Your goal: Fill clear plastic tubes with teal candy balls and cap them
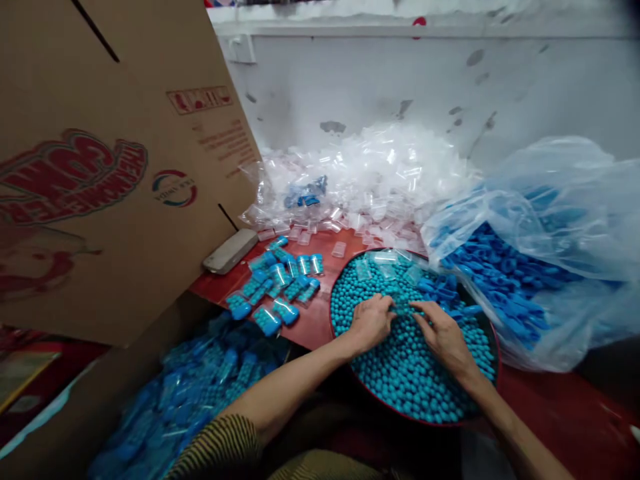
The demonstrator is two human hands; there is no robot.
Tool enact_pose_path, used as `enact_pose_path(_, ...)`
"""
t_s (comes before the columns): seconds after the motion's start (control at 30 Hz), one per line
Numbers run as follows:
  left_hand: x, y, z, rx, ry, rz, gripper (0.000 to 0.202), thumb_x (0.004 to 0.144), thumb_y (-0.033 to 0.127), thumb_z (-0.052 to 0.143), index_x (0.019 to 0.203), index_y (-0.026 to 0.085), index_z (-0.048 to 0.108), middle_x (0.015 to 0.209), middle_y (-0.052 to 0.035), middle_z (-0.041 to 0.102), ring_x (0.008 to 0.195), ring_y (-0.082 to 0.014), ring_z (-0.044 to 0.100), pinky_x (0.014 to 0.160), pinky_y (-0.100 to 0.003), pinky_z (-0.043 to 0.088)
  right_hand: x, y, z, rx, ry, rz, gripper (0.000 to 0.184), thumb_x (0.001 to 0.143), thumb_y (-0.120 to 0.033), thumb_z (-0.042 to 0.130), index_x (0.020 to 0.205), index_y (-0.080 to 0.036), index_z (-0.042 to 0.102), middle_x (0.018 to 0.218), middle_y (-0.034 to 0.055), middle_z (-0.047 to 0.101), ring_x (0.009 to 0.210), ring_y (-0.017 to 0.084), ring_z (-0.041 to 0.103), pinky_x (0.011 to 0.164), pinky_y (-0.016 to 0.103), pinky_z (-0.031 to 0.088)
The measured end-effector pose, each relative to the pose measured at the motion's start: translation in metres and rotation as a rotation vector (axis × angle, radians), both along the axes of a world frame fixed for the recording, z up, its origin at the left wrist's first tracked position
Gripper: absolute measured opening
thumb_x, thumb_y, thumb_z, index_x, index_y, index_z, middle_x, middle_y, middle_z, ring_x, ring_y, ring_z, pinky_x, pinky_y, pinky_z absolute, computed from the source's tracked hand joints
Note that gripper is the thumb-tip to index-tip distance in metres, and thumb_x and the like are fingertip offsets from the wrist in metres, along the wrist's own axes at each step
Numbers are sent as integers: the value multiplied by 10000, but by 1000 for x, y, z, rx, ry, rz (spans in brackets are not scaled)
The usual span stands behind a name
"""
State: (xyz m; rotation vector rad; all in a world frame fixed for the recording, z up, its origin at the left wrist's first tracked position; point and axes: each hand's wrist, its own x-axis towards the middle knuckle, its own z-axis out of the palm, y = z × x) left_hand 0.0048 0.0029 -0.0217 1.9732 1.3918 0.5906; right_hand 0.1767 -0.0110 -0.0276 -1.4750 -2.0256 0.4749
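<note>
A round red-rimmed tray point(334, 333) full of small turquoise balls point(410, 373) sits in front of me. Both hands rest on the balls near the tray's middle. My left hand point(371, 321) is curled, fingers pinched on a small clear tube point(400, 308). My right hand point(443, 333) meets it from the right, fingertips closed on the same tube. Several empty clear tubes point(385, 267) lie at the tray's far side.
Filled blue-capped tubes point(280, 280) lie on the red table point(560, 407) left of the tray. More fill a box point(190, 393) below. A large cardboard flap point(110, 160) stands left. Clear tubes point(370, 180) are heaped at the wall; a bag of blue caps point(520, 267) is right.
</note>
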Motion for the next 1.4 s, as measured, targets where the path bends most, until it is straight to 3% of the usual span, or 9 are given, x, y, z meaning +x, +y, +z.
enact_pose_path(0.1,-5,5,-1,-91,-177,-9,159,769,252,445,868,197,556,827,-27,582,804,-179,509,758,-294,377,6,0,-3,-143,215,-71,262,803,-265,403,1000,-169,546,973,69,581,855,184,545,792,351,433)
enact_pose_path(0.27,-2,14,-1,-214,-295,-90,106,743,217,436,769,166,525,702,10,545,683,-124,492,652,-237,402,-6,-7,1,-401,454,-68,329,767,-290,431,1070,-182,498,864,25,568,524,101,505,511,252,455)
enact_pose_path(0.4,1,8,0,-369,-404,-140,151,771,283,402,807,156,474,636,25,499,544,-94,500,472,-188,388,-14,-14,11,-385,531,-84,265,765,-298,457,989,-171,521,791,8,550,497,80,477,448,207,409)
enact_pose_path(0.5,2,1,1,-651,-679,-153,246,784,396,407,841,158,429,635,21,499,465,-80,513,376,-153,336,-13,-19,17,-391,580,-64,237,762,-301,473,954,-172,524,721,-8,548,479,74,462,438,196,398)
enact_pose_path(0.73,-3,-8,4,-978,-1060,-258,335,778,405,465,960,124,471,754,-65,576,521,-105,567,409,-168,396,-8,-28,18,-453,586,58,326,788,-286,442,1095,-196,501,717,-6,577,564,104,511,515,222,441)
enact_pose_path(0.97,-7,-14,6,-1104,-1096,-252,425,833,473,297,1028,133,461,795,-91,588,550,-128,581,404,-178,397,-1,-33,20,-418,393,43,393,816,-295,412,1197,-209,459,770,5,615,606,122,552,578,256,469)
enact_pose_path(1.13,-7,-18,4,-991,-1001,-256,334,774,396,478,1000,152,447,777,-54,590,514,-89,553,417,-161,383,-6,-29,23,-225,216,81,314,808,-229,413,1084,-201,561,1030,46,601,942,165,544,848,314,409)
enact_pose_path(1.3,-7,-23,6,-888,-776,-243,286,724,348,542,914,146,469,665,4,562,427,-49,479,397,-151,344,-2,-30,25,-339,221,178,276,818,-244,411,1034,-211,580,884,12,640,800,144,580,741,266,447)
enact_pose_path(1.4,-7,-24,7,-910,-757,-232,306,733,345,525,964,164,439,682,-1,575,467,-69,514,410,-157,352,19,-13,30,-333,110,-18,258,828,-297,396,927,-188,608,779,12,639,730,148,583,679,252,448)
